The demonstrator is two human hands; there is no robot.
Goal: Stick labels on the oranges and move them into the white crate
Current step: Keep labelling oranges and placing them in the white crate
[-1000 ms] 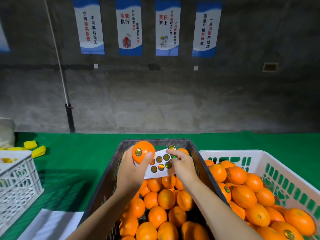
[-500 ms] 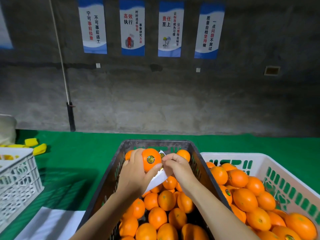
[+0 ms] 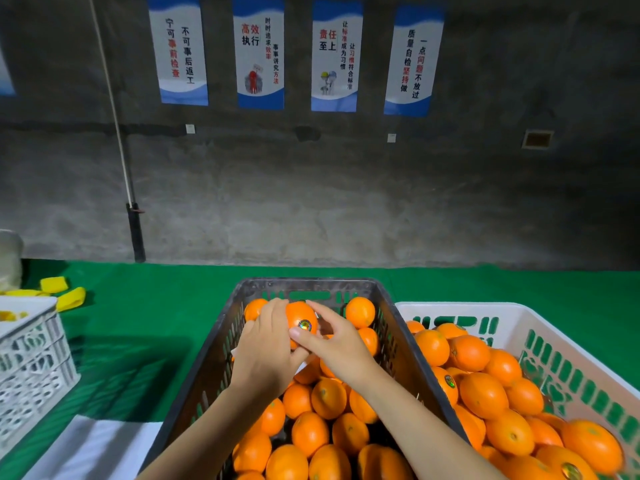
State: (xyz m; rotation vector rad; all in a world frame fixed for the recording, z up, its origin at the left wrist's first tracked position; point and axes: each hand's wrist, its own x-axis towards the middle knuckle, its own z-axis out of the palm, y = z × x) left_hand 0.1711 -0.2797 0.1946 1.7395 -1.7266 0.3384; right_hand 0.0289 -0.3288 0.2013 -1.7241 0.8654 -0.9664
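My left hand (image 3: pixel 266 355) grips an orange (image 3: pixel 300 315) above the far end of the black crate (image 3: pixel 304 284). A round shiny label (image 3: pixel 305 325) sits on the orange's front. My right hand (image 3: pixel 337 344) closes on the same orange from the right, with its thumb just below the label and its forefinger over the top. A white label sheet (image 3: pixel 305 367) is tucked under my left hand and mostly hidden. The black crate holds several oranges (image 3: pixel 310 433). The white crate (image 3: pixel 450 306) at the right holds several more oranges (image 3: pixel 483 394), some with labels.
Green cloth (image 3: pixel 156 306) covers the table up to a grey concrete wall. A white lattice basket (image 3: pixel 31 365) stands at the left edge, with yellow pieces (image 3: pixel 71 297) behind it. White paper (image 3: pixel 93 448) lies at the near left.
Both hands have dropped lower into the black crate. The label sheet, spread out a second ago, is now folded under my left hand. My right hand left the sheet and came onto the orange.
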